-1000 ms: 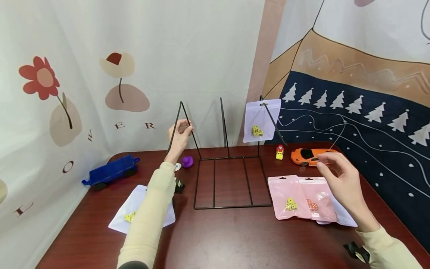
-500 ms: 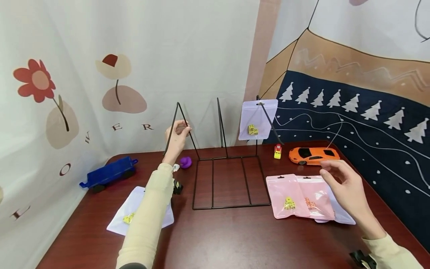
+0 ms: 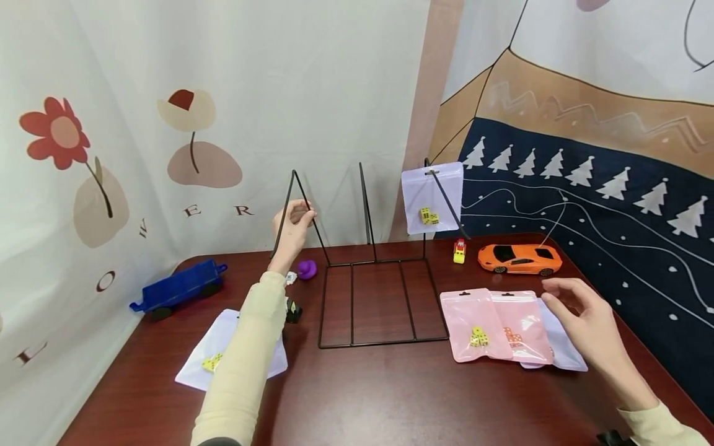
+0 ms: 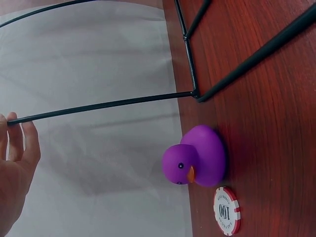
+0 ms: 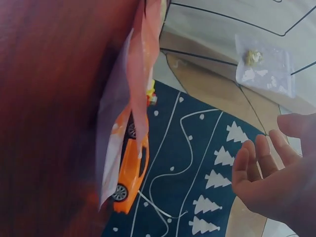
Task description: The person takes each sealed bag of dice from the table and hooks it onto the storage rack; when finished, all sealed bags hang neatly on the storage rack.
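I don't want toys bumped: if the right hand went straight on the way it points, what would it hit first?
Probably the orange car, ahead of the right hand; but the hand's height is unclear, so it might pass over.

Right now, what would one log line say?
left hand: grips rack; right hand: empty, near pink bags; one lilac bag: on rack

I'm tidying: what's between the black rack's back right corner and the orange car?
In the head view, a small red-and-yellow toy sits between rack and car.
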Motion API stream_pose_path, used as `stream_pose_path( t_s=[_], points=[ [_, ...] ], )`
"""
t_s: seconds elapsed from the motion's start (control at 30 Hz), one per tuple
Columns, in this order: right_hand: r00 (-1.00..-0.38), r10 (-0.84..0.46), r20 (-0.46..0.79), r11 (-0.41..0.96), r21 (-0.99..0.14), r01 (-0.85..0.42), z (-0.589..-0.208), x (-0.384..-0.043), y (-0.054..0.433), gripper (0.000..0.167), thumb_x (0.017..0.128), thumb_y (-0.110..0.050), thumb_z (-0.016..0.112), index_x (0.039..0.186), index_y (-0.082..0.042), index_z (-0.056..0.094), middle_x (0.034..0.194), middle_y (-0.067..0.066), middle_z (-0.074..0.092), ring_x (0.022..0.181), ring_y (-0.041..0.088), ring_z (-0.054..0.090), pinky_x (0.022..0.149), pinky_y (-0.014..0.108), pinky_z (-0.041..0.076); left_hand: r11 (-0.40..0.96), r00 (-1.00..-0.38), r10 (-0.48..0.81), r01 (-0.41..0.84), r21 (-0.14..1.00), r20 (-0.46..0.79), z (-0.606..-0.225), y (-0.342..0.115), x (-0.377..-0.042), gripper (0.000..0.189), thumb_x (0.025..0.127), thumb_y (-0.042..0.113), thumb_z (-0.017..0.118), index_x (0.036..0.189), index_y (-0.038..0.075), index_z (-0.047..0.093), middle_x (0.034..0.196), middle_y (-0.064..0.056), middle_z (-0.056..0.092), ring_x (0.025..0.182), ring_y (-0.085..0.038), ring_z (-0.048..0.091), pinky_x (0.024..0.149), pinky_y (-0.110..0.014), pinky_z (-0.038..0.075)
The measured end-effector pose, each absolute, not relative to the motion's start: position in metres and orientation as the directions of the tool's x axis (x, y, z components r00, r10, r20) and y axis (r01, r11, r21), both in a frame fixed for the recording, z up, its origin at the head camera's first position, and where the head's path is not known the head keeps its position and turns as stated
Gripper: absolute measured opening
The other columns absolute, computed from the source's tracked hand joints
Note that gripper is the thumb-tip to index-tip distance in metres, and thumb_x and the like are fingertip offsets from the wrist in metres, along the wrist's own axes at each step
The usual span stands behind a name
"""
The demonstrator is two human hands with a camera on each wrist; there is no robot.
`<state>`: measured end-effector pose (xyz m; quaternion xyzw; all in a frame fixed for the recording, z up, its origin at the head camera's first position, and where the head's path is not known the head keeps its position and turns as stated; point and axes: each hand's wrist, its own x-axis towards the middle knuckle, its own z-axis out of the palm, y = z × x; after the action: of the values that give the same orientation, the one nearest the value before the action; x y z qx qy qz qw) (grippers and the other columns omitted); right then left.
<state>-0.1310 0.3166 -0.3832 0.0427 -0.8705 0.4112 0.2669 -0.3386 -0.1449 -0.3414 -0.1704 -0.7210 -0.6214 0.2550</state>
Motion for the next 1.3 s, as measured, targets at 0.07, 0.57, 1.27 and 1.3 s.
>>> stream_pose_path(
  t_s=[0.07,0.57,1.27,1.3],
  points=[
    [-0.861,0.135,0.491,0.673,-0.683,-0.284,-0.385,-0.129,0.320,0.023,0.090,-0.007,0.064,0.113,-0.004,0.063,0.097,-0.006,0.058,0.083,-0.003,0.054,0.072,0.004,0.039,0.173,-0.812,-0.075,0.562,0.809,0.579,-0.342,-0.145,-0.339,0.020,0.088,-0.006,0.062,0.105,-0.016,0.058,0.098,-0.029,0.062,0.090,-0.047,0.061,0.075,-0.040,0.056],
    [-0.916,0.129,0.380,0.759,-0.632,-0.155,-0.399,-0.117,0.340,0.025,0.092,-0.017,0.063,0.114,-0.006,0.063,0.096,-0.005,0.058,0.079,-0.008,0.048,0.064,0.004,0.040,0.149,-0.817,-0.073,0.558,0.817,0.571,-0.342,-0.145,-0.338,0.019,0.088,-0.006,0.062,0.105,-0.015,0.058,0.100,-0.033,0.061,0.086,-0.039,0.064,0.077,-0.047,0.054],
    [-0.973,0.102,0.207,0.808,-0.587,-0.040,-0.418,-0.108,0.371,0.028,0.093,-0.019,0.062,0.114,-0.001,0.061,0.108,0.021,0.062,0.078,-0.014,0.041,0.059,0.013,0.039,0.161,-0.810,-0.062,0.569,0.806,0.584,-0.341,-0.144,-0.336,0.022,0.089,-0.007,0.061,0.107,-0.018,0.056,0.100,-0.033,0.061,0.089,-0.050,0.059,0.075,-0.041,0.055],
    [-0.973,0.096,0.210,0.811,-0.583,-0.046,-0.419,-0.108,0.372,0.028,0.092,-0.018,0.063,0.114,0.000,0.061,0.108,0.021,0.062,0.078,-0.015,0.041,0.059,0.013,0.039,0.163,-0.810,-0.061,0.569,0.806,0.584,-0.341,-0.144,-0.336,0.022,0.088,-0.007,0.061,0.107,-0.018,0.056,0.100,-0.033,0.061,0.089,-0.048,0.060,0.075,-0.041,0.055]
  ],
)
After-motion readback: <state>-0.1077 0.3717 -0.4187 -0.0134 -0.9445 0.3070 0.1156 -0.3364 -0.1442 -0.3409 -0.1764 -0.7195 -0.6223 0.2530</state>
